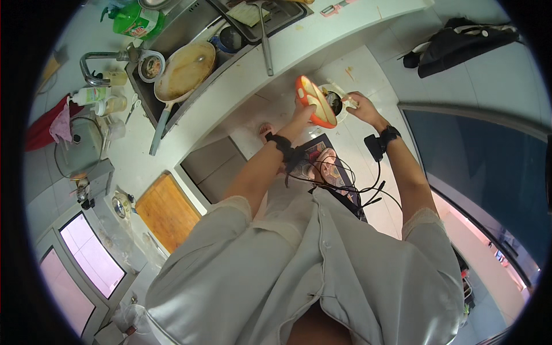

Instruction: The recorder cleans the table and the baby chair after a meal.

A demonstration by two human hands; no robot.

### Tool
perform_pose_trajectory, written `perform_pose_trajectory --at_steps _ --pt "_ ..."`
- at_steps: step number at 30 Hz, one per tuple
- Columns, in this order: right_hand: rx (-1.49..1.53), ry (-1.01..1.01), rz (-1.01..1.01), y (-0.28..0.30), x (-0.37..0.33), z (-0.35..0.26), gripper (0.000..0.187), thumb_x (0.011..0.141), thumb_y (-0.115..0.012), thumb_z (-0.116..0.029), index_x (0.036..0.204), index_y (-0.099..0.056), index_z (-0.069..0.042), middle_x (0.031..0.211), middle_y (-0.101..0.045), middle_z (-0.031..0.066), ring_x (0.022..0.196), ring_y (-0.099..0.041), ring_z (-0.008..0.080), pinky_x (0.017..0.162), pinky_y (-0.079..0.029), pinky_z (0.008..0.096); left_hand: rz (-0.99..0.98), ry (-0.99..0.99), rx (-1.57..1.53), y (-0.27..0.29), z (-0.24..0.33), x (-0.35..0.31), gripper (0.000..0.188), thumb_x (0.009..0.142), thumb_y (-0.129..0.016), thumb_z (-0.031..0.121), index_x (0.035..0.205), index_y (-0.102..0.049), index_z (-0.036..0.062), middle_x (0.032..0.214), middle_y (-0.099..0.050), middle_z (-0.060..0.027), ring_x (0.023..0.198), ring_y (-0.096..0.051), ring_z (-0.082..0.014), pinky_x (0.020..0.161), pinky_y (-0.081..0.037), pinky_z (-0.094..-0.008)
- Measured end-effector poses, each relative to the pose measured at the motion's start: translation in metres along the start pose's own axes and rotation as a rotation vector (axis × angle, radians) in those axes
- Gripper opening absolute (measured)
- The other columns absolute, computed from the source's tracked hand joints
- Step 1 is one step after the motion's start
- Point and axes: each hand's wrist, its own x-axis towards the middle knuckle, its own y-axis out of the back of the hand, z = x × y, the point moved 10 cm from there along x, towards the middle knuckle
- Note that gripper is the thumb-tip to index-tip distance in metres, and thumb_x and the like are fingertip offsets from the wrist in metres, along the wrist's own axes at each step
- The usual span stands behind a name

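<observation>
I see the left hand point(306, 115) gripping an orange-red dish point(314, 93) with a pale inside, held tilted just beyond the wrist, between both hands. The right hand point(362, 107) has its fingers bunched at the edge of a white bin point(339, 90) with dark contents, just to its left; whether they grip it I cannot tell. Well left of the left hand, I make out a pan point(187, 69) over the sink point(148, 103).
</observation>
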Motion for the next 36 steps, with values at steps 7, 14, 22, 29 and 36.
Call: perform_pose_trajectory --at_steps 7,14,22,29,36 --pt "0.29 -0.453 0.257 0.037 -0.055 0.033 0.026 0.071 -0.062 -0.017 0.091 -0.05 -0.006 0.063 -0.047 -0.0007 0.053 -0.04 0.0076 0.048 -0.033 0.0217 -0.049 0.019 -0.21 0.011 0.018 -0.05 0.06 0.072 -0.044 0.008 0.123 -0.013 0.0179 0.119 -0.034 -0.0119 0.104 -0.044 -0.0316 0.074 -0.045 -0.0502" --pt "0.611 -0.637 0.178 0.021 -0.058 -0.004 0.034 0.075 -0.055 -0.024 0.102 -0.046 -0.005 0.064 -0.042 -0.0011 0.053 -0.039 0.007 0.048 -0.034 0.0207 -0.258 0.055 -0.368 0.032 0.018 -0.088 0.056 0.076 -0.043 0.015 0.124 -0.015 0.0131 0.119 -0.034 -0.0134 0.107 -0.042 -0.0298 0.079 -0.043 -0.0506" --pt "0.771 -0.307 -0.107 0.006 0.027 -0.181 0.037 0.084 -0.043 -0.02 0.12 -0.037 -0.013 0.068 -0.038 -0.0028 0.057 -0.035 0.0047 0.048 -0.03 0.0167 -0.083 -0.168 -0.439 0.14 0.13 -0.222 0.05 0.074 -0.04 0.017 0.122 -0.029 0.0082 0.117 -0.041 -0.0093 0.102 -0.047 -0.0241 0.08 -0.044 -0.0437" --pt "0.599 -0.264 -0.303 -0.056 0.125 -0.303 0.036 0.085 -0.043 -0.03 0.114 -0.042 -0.009 0.065 -0.035 -0.0042 0.05 -0.03 0.0031 0.041 -0.024 0.0152 0.126 -0.367 -0.602 0.289 0.197 -0.188 0.05 0.076 -0.041 0.017 0.123 -0.024 0.0096 0.12 -0.037 -0.0106 0.107 -0.042 -0.0278 0.084 -0.041 -0.0452" --pt "0.567 -0.298 -0.312 -0.068 0.187 -0.349 0.049 0.084 -0.035 -0.047 0.111 -0.044 -0.006 0.063 -0.037 -0.0031 0.044 -0.028 0.0036 0.038 -0.021 0.0171 0.138 -0.277 -0.627 0.338 0.217 -0.092 0.038 0.075 -0.042 0.013 0.111 -0.033 0.0094 0.115 -0.039 -0.0127 0.105 -0.043 -0.0286 0.085 -0.039 -0.044"
